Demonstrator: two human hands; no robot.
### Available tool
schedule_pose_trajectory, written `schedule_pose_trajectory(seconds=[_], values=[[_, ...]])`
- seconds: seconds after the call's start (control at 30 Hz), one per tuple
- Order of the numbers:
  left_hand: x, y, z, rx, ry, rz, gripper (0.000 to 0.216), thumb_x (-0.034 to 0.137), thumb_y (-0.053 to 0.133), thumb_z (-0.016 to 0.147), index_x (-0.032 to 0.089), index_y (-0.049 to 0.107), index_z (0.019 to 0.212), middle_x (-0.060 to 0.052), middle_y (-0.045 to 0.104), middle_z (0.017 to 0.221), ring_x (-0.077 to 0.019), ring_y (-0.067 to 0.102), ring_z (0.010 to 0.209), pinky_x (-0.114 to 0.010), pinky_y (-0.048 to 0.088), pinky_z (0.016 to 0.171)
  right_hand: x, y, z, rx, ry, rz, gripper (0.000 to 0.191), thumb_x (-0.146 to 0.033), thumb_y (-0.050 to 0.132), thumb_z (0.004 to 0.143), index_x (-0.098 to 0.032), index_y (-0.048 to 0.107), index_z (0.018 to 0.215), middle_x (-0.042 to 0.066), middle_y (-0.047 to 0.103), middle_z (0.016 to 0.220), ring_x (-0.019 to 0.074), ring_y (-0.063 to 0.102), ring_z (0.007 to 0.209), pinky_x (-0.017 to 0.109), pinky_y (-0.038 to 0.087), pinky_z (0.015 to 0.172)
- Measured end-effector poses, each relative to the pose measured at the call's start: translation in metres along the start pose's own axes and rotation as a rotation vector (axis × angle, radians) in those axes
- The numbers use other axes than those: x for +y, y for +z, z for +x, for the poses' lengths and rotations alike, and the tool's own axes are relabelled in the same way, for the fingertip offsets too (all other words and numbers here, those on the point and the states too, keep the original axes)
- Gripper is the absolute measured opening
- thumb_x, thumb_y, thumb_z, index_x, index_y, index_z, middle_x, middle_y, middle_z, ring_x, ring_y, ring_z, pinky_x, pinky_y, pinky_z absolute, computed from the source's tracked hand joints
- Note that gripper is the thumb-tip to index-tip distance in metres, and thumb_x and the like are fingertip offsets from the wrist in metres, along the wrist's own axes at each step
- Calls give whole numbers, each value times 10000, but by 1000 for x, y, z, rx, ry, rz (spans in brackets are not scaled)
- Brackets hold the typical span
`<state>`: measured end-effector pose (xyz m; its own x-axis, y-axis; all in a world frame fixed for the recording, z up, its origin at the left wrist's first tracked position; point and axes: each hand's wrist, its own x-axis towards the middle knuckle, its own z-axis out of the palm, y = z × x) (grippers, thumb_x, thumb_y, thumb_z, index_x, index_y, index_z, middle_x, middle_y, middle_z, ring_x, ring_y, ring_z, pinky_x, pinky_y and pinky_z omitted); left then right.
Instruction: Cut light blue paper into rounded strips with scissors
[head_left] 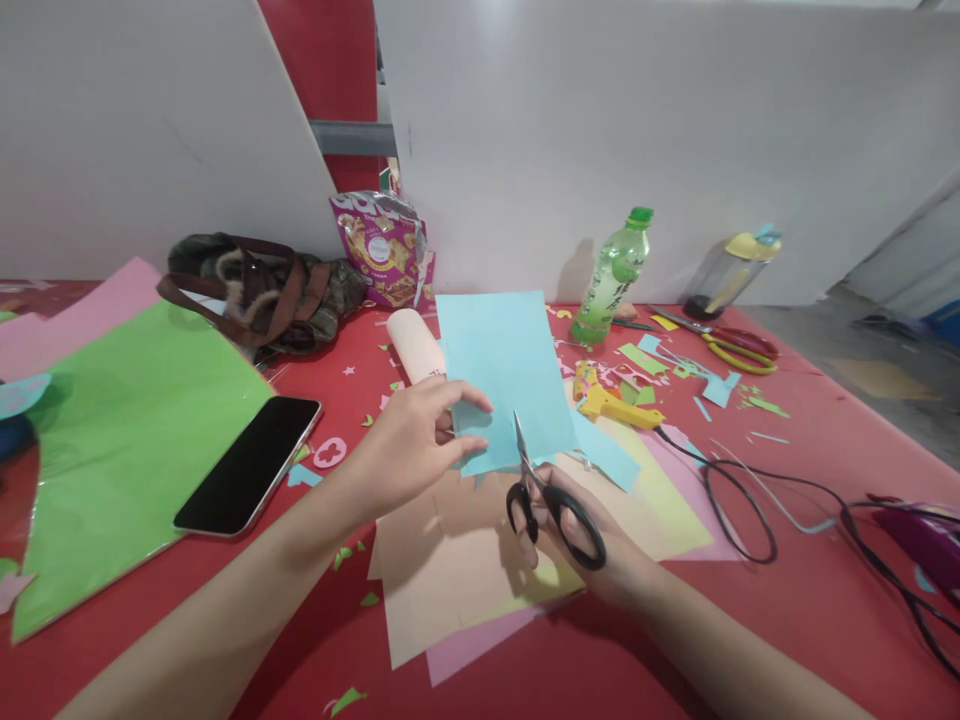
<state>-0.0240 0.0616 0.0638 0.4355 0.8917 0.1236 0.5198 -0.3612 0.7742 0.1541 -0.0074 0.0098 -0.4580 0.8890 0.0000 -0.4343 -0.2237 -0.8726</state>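
A light blue sheet of paper (506,350) is in front of me at the middle of the table. My left hand (420,435) is at its lower left edge, thumb and index finger apart over the paper; the other fingers are partly hidden. My right hand (592,530) grips black-handled scissors (529,470), fingers through the loops. Their blades look nearly closed and point up and away, in front of the sheet's lower part. Below lies a stack of peach, yellow and pink paper (427,590).
On the left are a black-screened phone (247,465), green paper (127,440) and a camouflage bag (300,300). Behind stand a snack bag (382,250), a peach paper roll (415,345) and a green bottle (615,275). Right: a yellow glue gun (615,405), its cable, and paper scraps (645,360).
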Motion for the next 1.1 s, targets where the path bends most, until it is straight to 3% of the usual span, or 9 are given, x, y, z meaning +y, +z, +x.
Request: schedule_pose_trajectory(seconds=[0.23, 0.73, 1.1], values=[[-1, 5, 0, -93, -54, -76, 226, 270, 584, 688, 190, 591, 899, -26, 622, 789, -135, 570, 630, -257, 468, 598, 6, -5, -1, 24, -57, -43, 301, -472, 535, 718, -189, 452, 780, 8, 472, 738, 118, 505, 561, 291, 426, 508], [12, 4, -2, -57, -72, 63, 219, 265, 603, 667, 188, 619, 871, -7, 571, 739, -87, 458, 533, -212, 395, 517, 5, -5, 0, 25, -54, -76, 300, -479, 526, 724, -197, 433, 764, 3, 490, 721, 96, 489, 530, 259, 397, 497], [13, 4, -2, -69, -82, 56, 242, 253, 598, 668, 190, 605, 902, -9, 570, 762, -91, 473, 545, -213, 402, 521, 4, -4, 0, 80, -32, -101, 315, -474, 550, 707, -196, 404, 744, -10, 480, 716, 78, 481, 503, 238, 371, 482]])
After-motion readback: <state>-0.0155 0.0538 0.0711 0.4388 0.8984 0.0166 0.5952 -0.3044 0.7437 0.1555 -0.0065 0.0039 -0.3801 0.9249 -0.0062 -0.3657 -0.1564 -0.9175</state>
